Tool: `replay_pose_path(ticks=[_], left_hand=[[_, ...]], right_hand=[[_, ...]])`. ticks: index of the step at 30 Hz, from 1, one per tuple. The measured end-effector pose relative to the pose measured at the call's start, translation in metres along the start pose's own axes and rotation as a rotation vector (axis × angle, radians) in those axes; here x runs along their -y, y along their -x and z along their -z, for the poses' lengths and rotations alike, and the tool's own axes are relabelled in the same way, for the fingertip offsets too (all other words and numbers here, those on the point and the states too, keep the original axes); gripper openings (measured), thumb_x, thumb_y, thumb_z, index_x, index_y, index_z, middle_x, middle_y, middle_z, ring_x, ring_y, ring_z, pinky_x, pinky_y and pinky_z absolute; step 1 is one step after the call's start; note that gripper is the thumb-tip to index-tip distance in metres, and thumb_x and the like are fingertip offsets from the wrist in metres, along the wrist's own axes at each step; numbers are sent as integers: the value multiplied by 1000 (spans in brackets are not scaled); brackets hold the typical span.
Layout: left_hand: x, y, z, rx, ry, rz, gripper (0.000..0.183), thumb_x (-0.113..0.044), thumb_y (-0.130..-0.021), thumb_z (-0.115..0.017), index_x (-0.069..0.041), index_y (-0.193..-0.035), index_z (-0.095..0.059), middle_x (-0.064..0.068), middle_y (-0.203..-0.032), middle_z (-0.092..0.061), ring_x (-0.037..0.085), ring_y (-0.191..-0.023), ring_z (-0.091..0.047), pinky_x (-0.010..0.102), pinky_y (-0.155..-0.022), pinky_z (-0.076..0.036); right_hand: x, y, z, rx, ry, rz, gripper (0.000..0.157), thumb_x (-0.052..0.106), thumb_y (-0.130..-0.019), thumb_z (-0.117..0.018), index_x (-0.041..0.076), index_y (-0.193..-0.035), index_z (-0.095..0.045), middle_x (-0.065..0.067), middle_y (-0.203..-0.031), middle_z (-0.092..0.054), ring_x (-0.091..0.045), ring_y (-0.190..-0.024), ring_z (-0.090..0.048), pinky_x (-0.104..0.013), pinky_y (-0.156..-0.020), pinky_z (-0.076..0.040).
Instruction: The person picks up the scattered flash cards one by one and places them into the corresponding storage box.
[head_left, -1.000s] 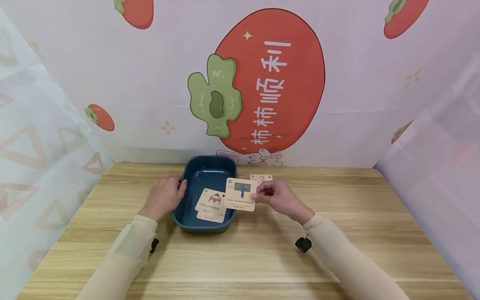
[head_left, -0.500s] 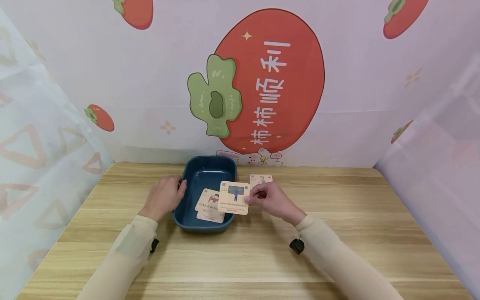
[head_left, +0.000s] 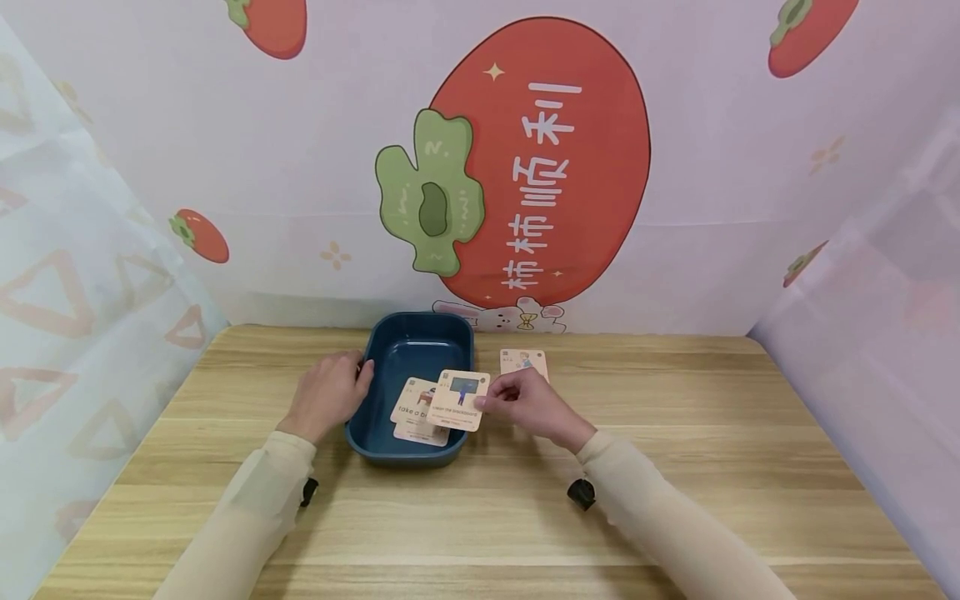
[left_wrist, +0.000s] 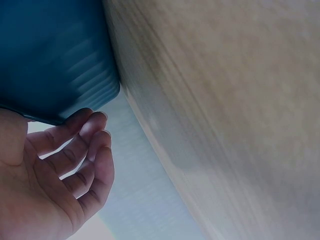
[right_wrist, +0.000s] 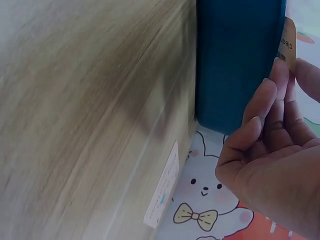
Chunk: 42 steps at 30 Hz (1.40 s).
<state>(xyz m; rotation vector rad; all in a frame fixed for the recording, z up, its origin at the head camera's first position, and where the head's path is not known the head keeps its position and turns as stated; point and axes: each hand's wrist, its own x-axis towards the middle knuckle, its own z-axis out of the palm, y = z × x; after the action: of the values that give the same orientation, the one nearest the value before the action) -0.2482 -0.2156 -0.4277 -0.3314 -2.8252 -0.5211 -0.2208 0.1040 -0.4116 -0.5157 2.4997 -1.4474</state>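
Observation:
With thumb and fingertips my right hand (head_left: 534,403) pinches the right edge of a "clean the blackboard" card (head_left: 453,412). That card is over the right part of a dark blue tray (head_left: 408,458), partly covering a "take a break" card (head_left: 406,403). Another card (head_left: 420,435) lies beneath, mostly hidden. My left hand (head_left: 327,393) grips the tray's left rim, its thumb at the edge; in the left wrist view the fingers (left_wrist: 92,172) curl outside the wall. In the right wrist view, the pinched card (right_wrist: 287,47) shows edge-on above the tray rim.
One more card (head_left: 522,361) lies on the wooden table (head_left: 675,467) right of the tray, partly behind my right hand. A printed cloth (head_left: 315,150) with persimmon drawings stands behind the table, and cloth sides rise at left and right.
My right hand has moved left and slightly nearer with the "clean the blackboard" card, bringing it further over the tray. More of the card on the table now shows. My left hand has stayed still.

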Motion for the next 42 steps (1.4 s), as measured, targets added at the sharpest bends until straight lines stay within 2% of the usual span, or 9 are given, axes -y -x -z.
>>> replay_pose_path(ticks=[13,27,32,42], left_hand=[[0,0,-1,-1,1,4,30,-24,-104,-53,-3,-86,-64,6,-71,-57,24,-62,-54,36,-52,-43],[0,0,-1,2,10,10,30,-24,-104,-53,-3,-87,-64,7,-73,-58,24,-63,-55,37,-53,-44],[-1,1,-1,1,2,11,30,-24,-104,-53,-1,-90,-66,8,-76,-61,25,-65,-56,38,-54,-46],[0,0,-1,-4,1,7,30,-24,-104,-52,-2,-88,-65,8,-75,-60,25,-64,-56,39,-54,-46]], right_hand=[[-2,-8,-14,5,35,-5,20,28,-94,-75,11,-83,-75,-1,-72,-60,-17,-71,-51,-30,-64,-39],[-2,-9,-20,5,70,-51,21,32,-94,-75,16,-81,-74,-2,-70,-60,-17,-66,-52,-28,-57,-39],[-2,-8,-20,4,67,-48,23,34,-94,-74,16,-80,-74,-5,-71,-62,-17,-65,-53,-28,-55,-39],[-3,-6,-11,2,73,-35,29,39,-95,-72,11,-88,-76,-2,-75,-65,-20,-70,-56,-31,-60,-44]])
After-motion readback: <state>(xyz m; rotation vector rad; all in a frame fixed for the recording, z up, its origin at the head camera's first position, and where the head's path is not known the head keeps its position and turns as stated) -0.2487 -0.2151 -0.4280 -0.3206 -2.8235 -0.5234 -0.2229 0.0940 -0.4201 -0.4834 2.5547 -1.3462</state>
